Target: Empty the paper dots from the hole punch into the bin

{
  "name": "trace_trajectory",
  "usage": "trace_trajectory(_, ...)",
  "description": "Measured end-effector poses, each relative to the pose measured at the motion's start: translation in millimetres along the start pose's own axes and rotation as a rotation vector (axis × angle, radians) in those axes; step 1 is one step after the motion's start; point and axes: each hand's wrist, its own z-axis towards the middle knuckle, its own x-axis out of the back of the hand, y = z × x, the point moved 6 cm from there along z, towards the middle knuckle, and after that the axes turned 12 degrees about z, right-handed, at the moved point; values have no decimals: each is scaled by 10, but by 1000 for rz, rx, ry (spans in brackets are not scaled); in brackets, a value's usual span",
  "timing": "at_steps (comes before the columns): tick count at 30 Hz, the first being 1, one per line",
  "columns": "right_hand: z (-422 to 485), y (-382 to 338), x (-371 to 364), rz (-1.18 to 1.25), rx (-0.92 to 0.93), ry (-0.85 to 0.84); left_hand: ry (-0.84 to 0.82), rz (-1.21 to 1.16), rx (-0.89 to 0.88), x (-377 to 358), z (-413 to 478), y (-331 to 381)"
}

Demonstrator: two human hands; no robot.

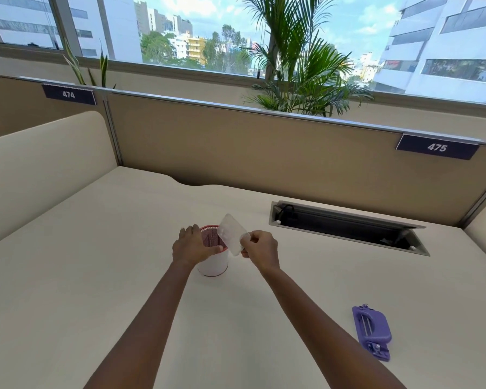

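Purple plastic hole punch (372,332) lies upturned on the cream desk (68,276), well apart from both hands. Right hand (260,248) pinches its clear tray (232,234) tilted over the small white bin (213,265), which the left hand (191,245) grips.

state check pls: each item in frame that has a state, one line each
bin: upright on desk, gripped at the rim by left hand
clear tray cover: off the punch, pinched in right hand, tilted over the bin mouth
hole punch: lying on desk near right, underside up, untouched
cable hatch: lid open
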Motion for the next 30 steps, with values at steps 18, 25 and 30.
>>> trace_trajectory(18,-17,-176,-259,-508,407,-104,-27,15,80,-13,35,18)
trace_trajectory(25,56,28,-121,-215,126,-38,-38,11,89,-12,20,22)
trace_trajectory(30,-26,-121,-92,-248,341,35,-29,14,91,-14,12,21)
